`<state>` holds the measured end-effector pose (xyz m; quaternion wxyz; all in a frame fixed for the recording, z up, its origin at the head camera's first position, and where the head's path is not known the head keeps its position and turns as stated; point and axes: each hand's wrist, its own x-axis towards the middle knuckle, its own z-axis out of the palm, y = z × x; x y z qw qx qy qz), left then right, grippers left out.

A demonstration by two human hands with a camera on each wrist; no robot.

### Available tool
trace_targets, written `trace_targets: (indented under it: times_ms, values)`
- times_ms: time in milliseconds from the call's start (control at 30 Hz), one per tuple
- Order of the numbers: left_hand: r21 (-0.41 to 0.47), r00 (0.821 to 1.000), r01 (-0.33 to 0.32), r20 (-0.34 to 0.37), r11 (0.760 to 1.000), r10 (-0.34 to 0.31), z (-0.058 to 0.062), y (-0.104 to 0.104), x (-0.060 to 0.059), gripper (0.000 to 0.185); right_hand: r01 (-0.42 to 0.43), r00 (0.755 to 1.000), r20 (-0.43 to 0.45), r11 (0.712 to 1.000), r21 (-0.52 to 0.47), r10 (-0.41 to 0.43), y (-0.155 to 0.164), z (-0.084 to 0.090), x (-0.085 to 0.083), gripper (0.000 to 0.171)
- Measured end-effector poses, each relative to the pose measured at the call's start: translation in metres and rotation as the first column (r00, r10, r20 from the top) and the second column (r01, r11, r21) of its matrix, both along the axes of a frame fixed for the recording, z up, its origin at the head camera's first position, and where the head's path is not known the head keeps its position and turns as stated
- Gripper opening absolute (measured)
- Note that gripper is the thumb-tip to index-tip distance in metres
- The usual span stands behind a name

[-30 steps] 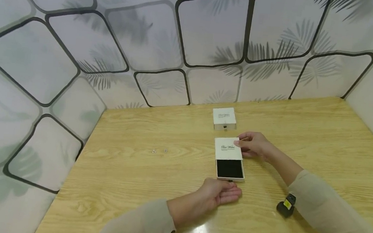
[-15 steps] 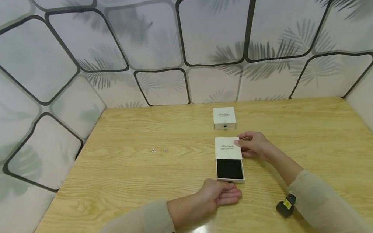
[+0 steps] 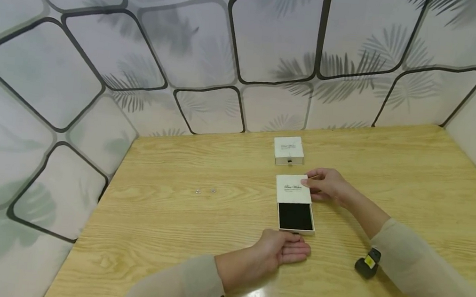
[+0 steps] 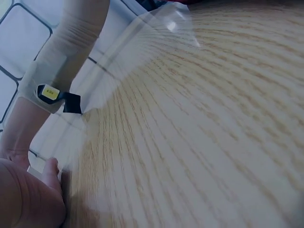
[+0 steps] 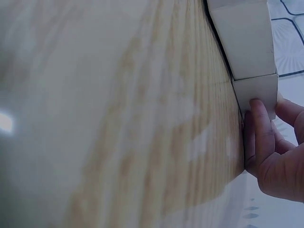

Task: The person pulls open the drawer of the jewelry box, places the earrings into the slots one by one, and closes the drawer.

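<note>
A pale wooden tabletop [image 3: 164,217] sits enclosed by white walls [image 3: 273,38] patterned with black rounded outlines and grey palm-leaf shadows.

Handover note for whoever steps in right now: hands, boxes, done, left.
Right hand grips the sleeve of the near white drawer box, holding it on the wooden table.
Left hand sits at the drawer's front edge, fingers curled by its small pull tab; whether it pinches the tab is unclear.
Done: drawer is slid partly out, its black insert exposed with nothing on it.
Second white box sits closed behind the first.
Two small shiny items lie loose on the table to the left, untouched.
Left, probably: placing those items in the drawer and closing it.
</note>
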<state>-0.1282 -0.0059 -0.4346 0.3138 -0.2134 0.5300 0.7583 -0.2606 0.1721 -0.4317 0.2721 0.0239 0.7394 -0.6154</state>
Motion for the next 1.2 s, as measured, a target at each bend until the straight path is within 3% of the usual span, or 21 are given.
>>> trace_targets:
  times_ms: [300,1200]
  values:
    - [0.023,0.999,0.000,0.036,1.000,-0.001,0.0019,0.0005,-0.0006,0.021,-0.006,1.000,-0.013,1.000,0.003,0.006,0.0018,0.0005,0.0015,0.056]
    - [0.021,0.999,-0.001,0.041,1.000,0.000,0.0011,-0.0015,-0.0019,0.016,-0.060,0.998,-0.011,0.998,-0.017,0.059,0.0029,0.0003,-0.0024,0.050]
